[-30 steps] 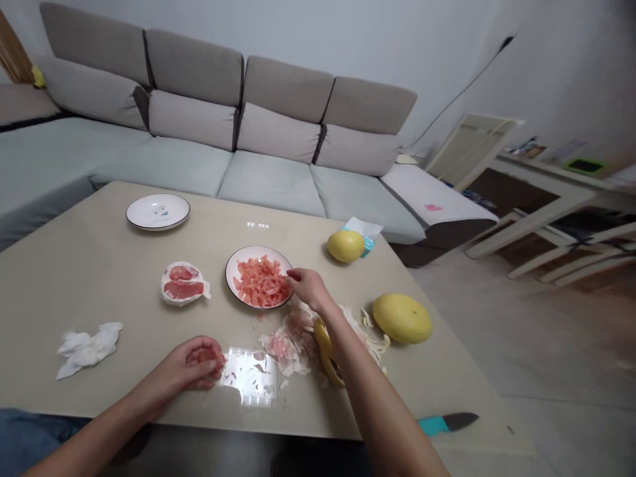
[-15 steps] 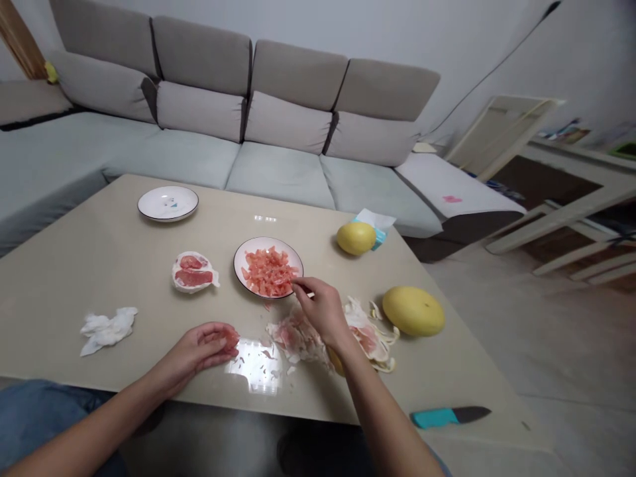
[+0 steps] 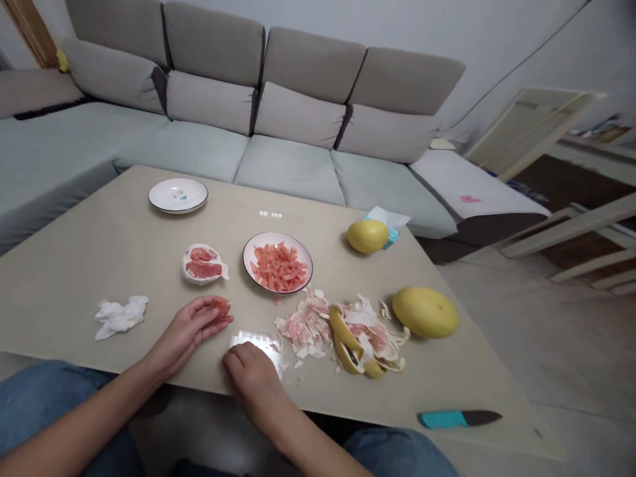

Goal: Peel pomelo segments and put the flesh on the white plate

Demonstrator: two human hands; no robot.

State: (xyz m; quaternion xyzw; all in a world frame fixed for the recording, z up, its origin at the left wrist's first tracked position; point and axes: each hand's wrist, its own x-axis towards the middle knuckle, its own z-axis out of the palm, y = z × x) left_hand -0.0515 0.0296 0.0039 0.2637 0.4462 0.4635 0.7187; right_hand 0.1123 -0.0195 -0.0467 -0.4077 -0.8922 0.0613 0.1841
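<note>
My left hand (image 3: 193, 328) is closed round a piece of red pomelo flesh (image 3: 222, 307), pinched between thumb and fingers above the table. My right hand (image 3: 251, 374) is low over the table's near side, its fingers curled under; what they hold, if anything, is hidden. Beyond both hands stands a dark-rimmed plate (image 3: 248, 273) heaped with bits of red pomelo flesh (image 3: 279, 266). A peeled pomelo portion (image 3: 203, 264) with red segments sits left of that plate. Shreds of pale membrane (image 3: 305, 328) lie right of my right hand, against yellow pomelo rind (image 3: 348, 338).
Two whole yellow pomelos, a large one (image 3: 424, 311) and a smaller one (image 3: 368, 236), rest on the right. The small one touches a blue tissue pack (image 3: 391, 237). A turquoise-handled knife (image 3: 460, 418) lies near the front edge. Crumpled tissue (image 3: 122, 317) and another plate (image 3: 166, 199) are left.
My right hand has moved from the rim of the fruit plate back toward me, down and left beside my left hand. My left hand still holds the pomelo piece, now slightly farther forward.
</note>
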